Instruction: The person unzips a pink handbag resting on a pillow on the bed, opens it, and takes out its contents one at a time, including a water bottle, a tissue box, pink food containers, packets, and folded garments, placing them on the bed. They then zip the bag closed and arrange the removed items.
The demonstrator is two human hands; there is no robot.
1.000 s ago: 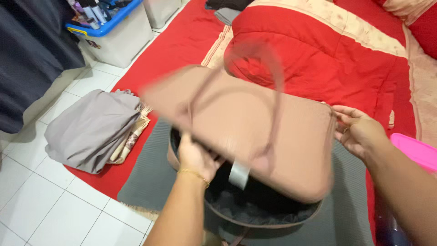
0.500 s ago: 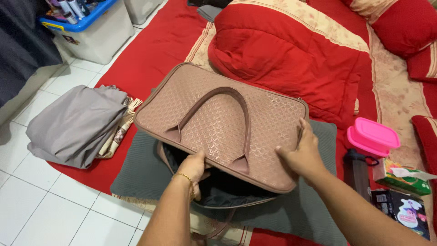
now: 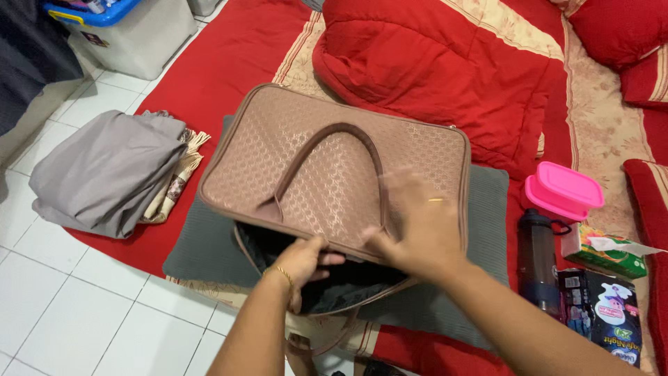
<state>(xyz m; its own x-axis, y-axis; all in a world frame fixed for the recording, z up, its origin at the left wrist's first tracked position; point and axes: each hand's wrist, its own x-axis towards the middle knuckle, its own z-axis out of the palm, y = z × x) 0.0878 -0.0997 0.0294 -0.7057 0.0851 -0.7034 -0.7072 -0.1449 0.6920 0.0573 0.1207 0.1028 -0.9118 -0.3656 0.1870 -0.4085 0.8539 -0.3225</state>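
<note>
Bottom centre: left hand (image 3: 303, 263) at the near edge of the bag (image 3: 334, 174), fingers curled into the dark opening, grip closed on the black lining under the flap. Right hand (image 3: 417, 226) just right of it, lying flat on top of the bag near its lower right edge, fingers spread and blurred, gripping nothing; gold ring on one finger. Gold bracelet on the left wrist.

Bag sits mid-frame on a grey mat (image 3: 487, 202), which shows on its left, right and near sides. Bag: flat, rectangular, dusty pink-brown, woven repeat pattern, darker brown piping round the edge, one brown arched handle (image 3: 327, 139) lying flat on top. Near edge lifted, black inside visible.

Room: white tile floor (image 3: 83, 306) open at lower left. Left of the bag, folded grey cloth (image 3: 104, 170) on a fringed beige cloth, close to the mat's left edge but apart from the bag. Right side tight: dark bottle (image 3: 537, 254) just beside the mat's right edge, pink lidded box (image 3: 563, 189) above it, green tissue pack (image 3: 602, 249) and dark packet (image 3: 612, 317) at lower right.

Far side: red quilt (image 3: 445, 63) bunched right behind the bag's far edge, touching or nearly so. Red pillows at upper right. Clear bin (image 3: 132, 35) with blue lid at upper left, well apart.
</note>
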